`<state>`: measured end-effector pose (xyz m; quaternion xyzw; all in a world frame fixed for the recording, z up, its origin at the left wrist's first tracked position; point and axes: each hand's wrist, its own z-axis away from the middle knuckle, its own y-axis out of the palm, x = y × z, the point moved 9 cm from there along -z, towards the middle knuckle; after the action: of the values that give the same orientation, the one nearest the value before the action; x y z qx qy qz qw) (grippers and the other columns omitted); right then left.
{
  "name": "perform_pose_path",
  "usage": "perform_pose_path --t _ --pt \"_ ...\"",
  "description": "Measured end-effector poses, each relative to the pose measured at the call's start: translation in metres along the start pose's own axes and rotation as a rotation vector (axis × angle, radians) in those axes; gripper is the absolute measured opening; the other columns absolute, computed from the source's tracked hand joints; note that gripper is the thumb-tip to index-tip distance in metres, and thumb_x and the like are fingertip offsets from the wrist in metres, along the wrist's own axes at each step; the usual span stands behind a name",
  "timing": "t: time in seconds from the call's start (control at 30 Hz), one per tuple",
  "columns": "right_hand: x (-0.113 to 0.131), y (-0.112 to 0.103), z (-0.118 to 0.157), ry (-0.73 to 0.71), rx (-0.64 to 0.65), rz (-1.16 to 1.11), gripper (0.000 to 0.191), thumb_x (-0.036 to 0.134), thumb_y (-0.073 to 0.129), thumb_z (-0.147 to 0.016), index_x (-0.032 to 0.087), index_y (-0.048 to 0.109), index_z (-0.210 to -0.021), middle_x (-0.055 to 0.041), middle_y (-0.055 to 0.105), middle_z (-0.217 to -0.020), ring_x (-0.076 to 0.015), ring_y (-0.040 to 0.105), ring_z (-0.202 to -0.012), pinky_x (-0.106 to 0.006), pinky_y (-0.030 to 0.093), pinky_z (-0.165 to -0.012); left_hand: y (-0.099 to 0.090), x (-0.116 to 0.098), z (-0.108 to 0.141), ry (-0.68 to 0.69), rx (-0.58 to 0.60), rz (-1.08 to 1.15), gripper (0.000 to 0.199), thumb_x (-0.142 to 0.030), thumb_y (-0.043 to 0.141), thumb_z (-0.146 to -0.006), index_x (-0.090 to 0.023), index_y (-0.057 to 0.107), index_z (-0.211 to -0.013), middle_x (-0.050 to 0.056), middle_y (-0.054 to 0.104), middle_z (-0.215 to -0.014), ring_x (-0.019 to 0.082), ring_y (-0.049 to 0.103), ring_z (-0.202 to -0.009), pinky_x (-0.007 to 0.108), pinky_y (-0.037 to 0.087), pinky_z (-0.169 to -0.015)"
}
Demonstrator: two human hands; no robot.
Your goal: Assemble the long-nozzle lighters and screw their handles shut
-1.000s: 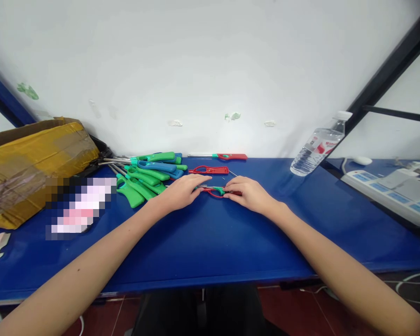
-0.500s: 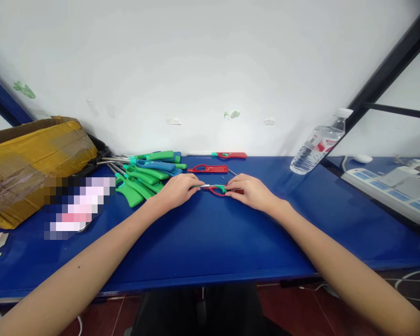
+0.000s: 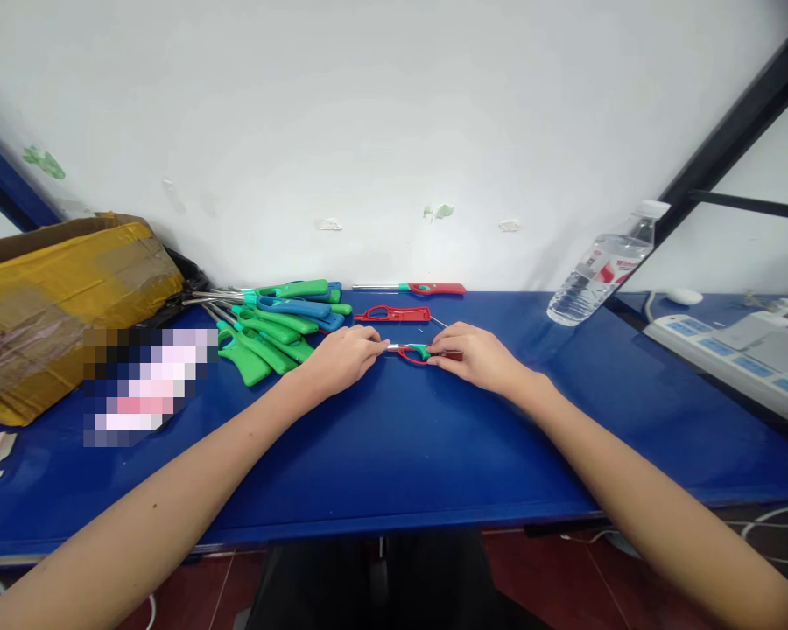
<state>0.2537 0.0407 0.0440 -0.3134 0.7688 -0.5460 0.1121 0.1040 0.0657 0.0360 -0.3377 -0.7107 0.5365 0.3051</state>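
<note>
A red lighter body with a green trigger part (image 3: pixel 418 353) and a short silver tube lies between my hands at the middle of the blue table. My left hand (image 3: pixel 350 357) pinches the silver tube's left end. The red handle end is gripped by the fingers of my right hand (image 3: pixel 471 357). Just behind are a red handle shell (image 3: pixel 394 314) and a thin metal rod (image 3: pixel 438 323). Farther back, along the wall, lies a red lighter (image 3: pixel 433 289) with a long metal tip.
Several green and blue lighters (image 3: pixel 272 326) are piled left of my left hand. A taped cardboard box (image 3: pixel 72 306) stands at the far left. Toward the right are a water bottle (image 3: pixel 601 267) and a white power strip (image 3: pixel 739 354) on the blue table (image 3: pixel 394 464).
My left hand has shifted slightly right along the silver tube, its fingers closer together. My right hand still holds the red handle end.
</note>
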Motion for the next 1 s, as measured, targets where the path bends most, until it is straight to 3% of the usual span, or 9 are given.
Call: perform_pose_path --t 0.4,0.67,0.9,1.0 --pt "-0.001 0.000 0.000 0.007 -0.006 -0.027 0.016 0.029 0.066 -0.090 0.020 0.077 -0.096 -0.0086 0.075 -0.101 -0.0238 0.068 -0.093 -0.037 0.055 -0.082 0.002 0.000 -0.001 -0.050 -0.053 0.001 0.031 -0.020 0.044 -0.100 -0.018 0.073 -0.109 0.009 0.069 -0.108 0.022 0.064 -0.098 0.031 0.053 -0.077" --pt "-0.004 0.003 0.001 0.012 0.004 -0.059 0.017 0.030 0.065 -0.091 0.019 0.077 -0.097 -0.0086 0.074 -0.102 -0.0231 0.067 -0.094 -0.036 0.054 -0.084 0.003 -0.009 -0.003 0.009 -0.098 0.036 0.026 -0.022 0.049 -0.099 -0.013 0.072 -0.106 0.011 0.068 -0.115 0.024 0.063 -0.107 0.036 0.053 -0.094" --pt "-0.003 0.002 -0.001 0.031 0.021 -0.055 0.018 0.031 0.064 -0.091 0.021 0.077 -0.098 -0.0078 0.074 -0.100 -0.0236 0.067 -0.093 -0.037 0.053 -0.082 0.000 -0.015 0.001 0.016 -0.139 0.053 0.035 -0.027 0.045 -0.101 -0.015 0.062 -0.128 0.010 0.066 -0.127 0.024 0.062 -0.110 0.039 0.053 -0.094" --pt "-0.002 0.001 -0.002 0.037 0.031 -0.053 0.017 0.030 0.064 -0.091 0.022 0.077 -0.099 -0.0072 0.075 -0.100 -0.0235 0.067 -0.093 -0.037 0.053 -0.082 0.001 -0.021 0.001 0.059 -0.134 0.040 0.032 -0.027 0.045 -0.101 -0.017 0.064 -0.125 0.009 0.066 -0.125 0.024 0.061 -0.109 0.039 0.051 -0.097"
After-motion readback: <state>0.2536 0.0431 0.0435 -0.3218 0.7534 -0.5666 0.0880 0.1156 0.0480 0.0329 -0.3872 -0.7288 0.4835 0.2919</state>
